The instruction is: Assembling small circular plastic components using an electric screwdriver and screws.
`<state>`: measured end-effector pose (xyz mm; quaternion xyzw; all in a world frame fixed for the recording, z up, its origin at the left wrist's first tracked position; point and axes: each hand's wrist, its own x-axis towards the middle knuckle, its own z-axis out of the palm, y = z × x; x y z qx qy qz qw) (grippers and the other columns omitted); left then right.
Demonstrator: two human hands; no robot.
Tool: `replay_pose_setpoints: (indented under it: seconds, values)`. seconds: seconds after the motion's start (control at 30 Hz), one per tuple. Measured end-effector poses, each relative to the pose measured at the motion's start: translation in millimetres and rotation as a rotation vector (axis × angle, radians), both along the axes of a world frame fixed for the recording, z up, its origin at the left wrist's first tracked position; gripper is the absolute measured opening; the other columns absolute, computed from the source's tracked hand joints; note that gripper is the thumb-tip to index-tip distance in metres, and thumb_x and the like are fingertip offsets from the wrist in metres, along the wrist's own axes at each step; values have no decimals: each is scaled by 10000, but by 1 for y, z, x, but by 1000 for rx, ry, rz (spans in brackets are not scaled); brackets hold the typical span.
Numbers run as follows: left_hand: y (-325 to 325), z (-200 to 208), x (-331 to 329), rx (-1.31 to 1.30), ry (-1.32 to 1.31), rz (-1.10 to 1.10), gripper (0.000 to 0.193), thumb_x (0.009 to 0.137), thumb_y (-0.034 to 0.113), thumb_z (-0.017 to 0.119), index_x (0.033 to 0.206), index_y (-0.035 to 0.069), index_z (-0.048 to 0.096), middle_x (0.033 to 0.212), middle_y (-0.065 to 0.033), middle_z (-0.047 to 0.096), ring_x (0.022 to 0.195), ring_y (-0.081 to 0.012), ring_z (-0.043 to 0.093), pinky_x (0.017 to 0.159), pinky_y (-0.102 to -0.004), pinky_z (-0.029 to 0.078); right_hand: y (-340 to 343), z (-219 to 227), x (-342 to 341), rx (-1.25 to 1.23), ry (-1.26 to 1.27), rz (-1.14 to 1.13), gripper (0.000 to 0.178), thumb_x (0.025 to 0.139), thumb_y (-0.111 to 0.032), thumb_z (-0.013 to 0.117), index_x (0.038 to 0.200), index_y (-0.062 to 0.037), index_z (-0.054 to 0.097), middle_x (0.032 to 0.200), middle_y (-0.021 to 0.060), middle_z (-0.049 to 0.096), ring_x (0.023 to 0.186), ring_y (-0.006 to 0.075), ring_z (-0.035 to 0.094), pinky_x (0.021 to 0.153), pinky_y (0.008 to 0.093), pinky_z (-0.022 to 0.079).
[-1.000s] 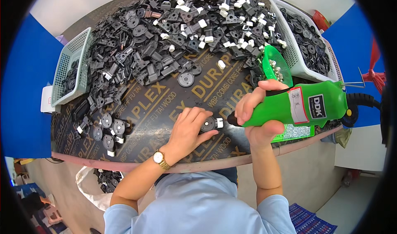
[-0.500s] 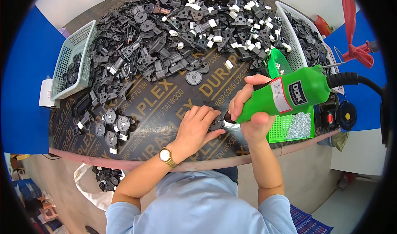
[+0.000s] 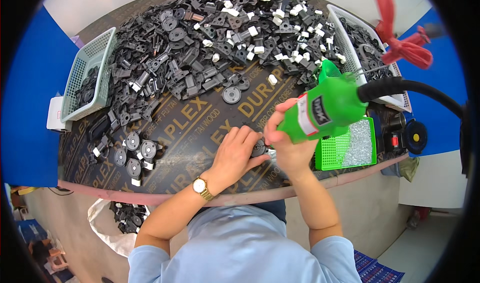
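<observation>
Near the table's front edge, between the two hands, lies one round dark wheel, flat face up on the board, just right of the left hand and just left of the right hand. The left hand is nearer: its fingers and thumb are bent in a partly closed curve around the wheel, touching its left side. The right hand is wrapped firmly around one green driver, whose long axis slants from upper right down to the left, toward the wheel. The driver's tip is hidden by the fingers, so I cannot tell whether it touches the wheel; the wheel itself is round, with no clear long axis showing. Counting the rest: four other wheels sit grouped well to the left, white ends showing on some; one loose disc lies beyond the hands, at the near edge of one big heap of black and white parts too tangled to count; one white cap lies apart from it. Two baskets flank the heap, one each side, both holding dark parts. Just right of the right hand are one green tray of silvery small pieces and, farther off, one green bowl, partly behind the driver.
</observation>
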<state>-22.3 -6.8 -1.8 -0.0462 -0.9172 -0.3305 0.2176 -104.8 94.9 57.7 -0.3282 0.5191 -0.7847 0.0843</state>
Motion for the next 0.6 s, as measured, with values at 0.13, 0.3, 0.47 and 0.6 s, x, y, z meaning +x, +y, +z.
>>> replay_pose_setpoints:
  seconds: [0.13,0.3,0.47,0.6]
  values:
    - [3,-8,-2,-35,-25,33,443,656,189,750,984,30,499,891,-109,455,807,-293,469,708,-372,433,-12,3,12,99,107,-232,422,728,-48,769,1034,15,485,701,4,556,633,61,509,550,194,401]
    - [13,-2,1,-112,-118,193,450,619,221,763,919,47,477,876,-100,460,815,-278,498,642,-375,462,-20,1,14,119,123,-305,438,722,-26,771,1064,24,501,701,8,562,618,50,500,548,188,397]
    - [14,9,8,-192,-159,276,421,660,273,751,904,59,483,855,-98,482,813,-278,509,653,-380,463,-6,17,1,-120,72,-131,590,791,-335,727,1174,1,429,629,20,519,496,94,490,436,219,400]
    - [-16,27,54,-95,-256,230,408,703,267,743,942,22,521,917,-123,547,842,-297,535,694,-375,470,45,29,-54,-82,254,-411,631,849,-522,577,1152,3,400,603,29,478,463,103,454,416,237,385]
